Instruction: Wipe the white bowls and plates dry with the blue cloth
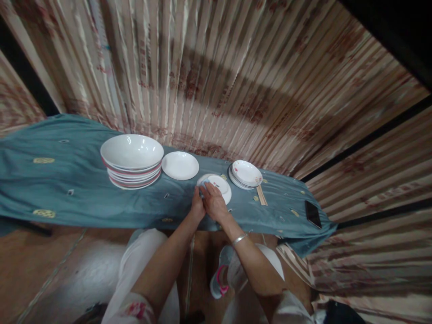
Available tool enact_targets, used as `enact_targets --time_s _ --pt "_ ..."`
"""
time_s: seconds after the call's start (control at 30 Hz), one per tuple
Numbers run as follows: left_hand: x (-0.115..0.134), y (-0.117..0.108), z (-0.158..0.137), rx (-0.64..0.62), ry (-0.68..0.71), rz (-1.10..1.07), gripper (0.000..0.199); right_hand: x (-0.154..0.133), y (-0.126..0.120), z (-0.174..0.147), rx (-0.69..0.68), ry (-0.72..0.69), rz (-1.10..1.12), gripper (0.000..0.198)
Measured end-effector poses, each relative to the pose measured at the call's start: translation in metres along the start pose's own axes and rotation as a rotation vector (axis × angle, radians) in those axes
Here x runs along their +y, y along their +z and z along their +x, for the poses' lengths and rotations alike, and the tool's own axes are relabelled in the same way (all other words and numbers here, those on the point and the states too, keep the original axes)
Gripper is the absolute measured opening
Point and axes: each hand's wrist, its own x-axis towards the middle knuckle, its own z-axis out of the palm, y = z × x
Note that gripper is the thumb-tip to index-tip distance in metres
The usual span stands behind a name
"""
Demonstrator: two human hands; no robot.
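Note:
A white plate with a small printed motif lies in front of me on the cloth-covered table. My left hand is closed at its near left edge, the thumb by the rim and the other fingers largely hidden. Over the plate, my right hand presses a pale blue cloth against its left part; only a bit of that cloth shows past the fingers. Just behind to the left rests another white plate. To the right, a shallow bowl with a floral print tops a small stack of dishes.
A tall stack with a large white bowl on top and several red-rimmed dishes below stands at left. Wooden chopsticks lie beside the right stack. A dark phone is near the right end of the teal tablecloth. A pleated curtain hangs behind.

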Motion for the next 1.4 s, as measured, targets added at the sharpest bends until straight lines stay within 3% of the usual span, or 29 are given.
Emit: enact_targets --time_s 0.3,0.63,1.0,1.4 --pt "0.007 0.013 -0.009 0.019 -0.028 -0.153 0.039 0.007 -0.003 0.029 -0.05 0.166 0.0 0.05" --pt "0.009 0.018 -0.011 -0.089 -0.079 -0.195 0.05 0.027 -0.009 0.033 -0.139 0.324 -0.074 0.055" --pt "0.012 0.016 -0.013 -0.055 -0.057 -0.071 0.046 0.043 -0.002 -0.003 -0.013 0.324 -0.09 0.05" --pt "0.016 0.03 -0.023 0.004 -0.076 -0.083 0.052 0.031 0.013 -0.044 0.158 0.202 -0.092 0.049"
